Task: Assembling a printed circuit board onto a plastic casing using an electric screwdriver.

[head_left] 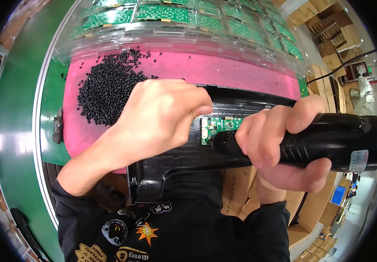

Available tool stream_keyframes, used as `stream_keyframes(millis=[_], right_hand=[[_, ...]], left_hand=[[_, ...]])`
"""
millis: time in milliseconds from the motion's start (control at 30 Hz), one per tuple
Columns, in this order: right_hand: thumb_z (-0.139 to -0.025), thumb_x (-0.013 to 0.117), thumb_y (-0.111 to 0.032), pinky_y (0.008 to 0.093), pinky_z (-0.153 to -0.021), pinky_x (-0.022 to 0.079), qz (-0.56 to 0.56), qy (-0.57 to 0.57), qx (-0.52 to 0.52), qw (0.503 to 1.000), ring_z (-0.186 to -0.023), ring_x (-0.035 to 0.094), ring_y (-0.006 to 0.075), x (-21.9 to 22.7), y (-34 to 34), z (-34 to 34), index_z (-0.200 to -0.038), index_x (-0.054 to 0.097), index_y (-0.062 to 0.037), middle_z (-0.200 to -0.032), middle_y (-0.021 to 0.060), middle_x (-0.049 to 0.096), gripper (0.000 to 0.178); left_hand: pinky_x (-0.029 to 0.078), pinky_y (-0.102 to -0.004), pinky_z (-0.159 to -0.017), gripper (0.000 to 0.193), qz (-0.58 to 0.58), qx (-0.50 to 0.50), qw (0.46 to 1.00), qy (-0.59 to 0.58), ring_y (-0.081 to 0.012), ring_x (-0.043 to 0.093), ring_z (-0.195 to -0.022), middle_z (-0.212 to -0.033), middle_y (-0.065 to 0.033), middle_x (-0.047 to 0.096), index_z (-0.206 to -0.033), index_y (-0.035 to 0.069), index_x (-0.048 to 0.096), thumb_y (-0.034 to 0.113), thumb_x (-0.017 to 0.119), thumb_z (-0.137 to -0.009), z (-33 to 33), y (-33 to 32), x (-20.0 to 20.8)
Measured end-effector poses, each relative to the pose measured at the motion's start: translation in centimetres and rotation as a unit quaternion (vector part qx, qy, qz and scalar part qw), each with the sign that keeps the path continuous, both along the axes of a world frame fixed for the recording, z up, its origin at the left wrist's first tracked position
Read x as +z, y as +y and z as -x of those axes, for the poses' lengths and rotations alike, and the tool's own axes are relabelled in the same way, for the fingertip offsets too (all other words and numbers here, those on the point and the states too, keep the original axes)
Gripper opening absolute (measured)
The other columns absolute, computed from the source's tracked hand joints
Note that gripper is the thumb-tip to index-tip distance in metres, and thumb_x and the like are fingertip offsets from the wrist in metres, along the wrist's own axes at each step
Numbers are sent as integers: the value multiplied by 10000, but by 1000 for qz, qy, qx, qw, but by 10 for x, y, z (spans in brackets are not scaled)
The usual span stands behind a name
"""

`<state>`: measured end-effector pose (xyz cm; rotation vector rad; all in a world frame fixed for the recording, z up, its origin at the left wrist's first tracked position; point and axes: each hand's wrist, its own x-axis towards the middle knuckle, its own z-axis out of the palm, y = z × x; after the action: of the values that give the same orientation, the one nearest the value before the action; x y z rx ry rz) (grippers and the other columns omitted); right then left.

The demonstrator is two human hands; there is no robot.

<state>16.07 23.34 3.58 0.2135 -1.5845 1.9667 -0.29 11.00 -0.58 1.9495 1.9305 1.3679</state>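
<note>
My right hand (276, 135) is wrapped round a thick black electric screwdriver (341, 137), held nearly level. The tool's nose reaches the lower left corner of a small green circuit board (217, 124). That board lies in a long black plastic housing (188, 159), which rests across the near part of a pink mat (241, 70). Just left of the board, my left hand (158, 115) is closed over the housing, fingers curled in. Anything within those fingers is hidden. A heap of small black screws (105, 89) spreads on the mat beyond my left wrist.
Clear plastic trays (188, 32) full of green circuit boards are stacked along the far side of the mat. A green bench surface (18, 109) with a pale rail runs at the left. Cardboard boxes (236, 187) stand near my lap and at the right.
</note>
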Motion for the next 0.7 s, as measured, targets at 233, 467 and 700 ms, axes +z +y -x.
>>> stream_keyframes(millis=[233,467,700], right_hand=[[-855,685,-562,278,-482,420,-2,-90,-72,993,-472,490,129,3,-13,-4,-1025,396,-105,-632,12,523,567],[-795,807,-439,269,-491,384,-15,-120,-31,992,-495,473,126,2,-13,0,-1014,469,-70,-621,18,522,546],[-829,765,-496,245,-464,352,-9,-127,6,992,-503,464,109,0,-5,4,-1043,458,-60,-614,10,501,574]], left_hand=[[483,-410,-587,105,82,8,996,-27,-373,609,-661,-722,-159,603,-871,5,610,101,612,-915,-6,-2,6],[501,-444,-628,142,66,-10,998,-10,-358,634,-772,-781,-136,619,-903,21,568,156,609,-925,-8,4,0],[514,-437,-674,145,84,-32,996,4,-345,632,-821,-874,-126,626,-919,17,593,125,666,-855,-9,2,-1]])
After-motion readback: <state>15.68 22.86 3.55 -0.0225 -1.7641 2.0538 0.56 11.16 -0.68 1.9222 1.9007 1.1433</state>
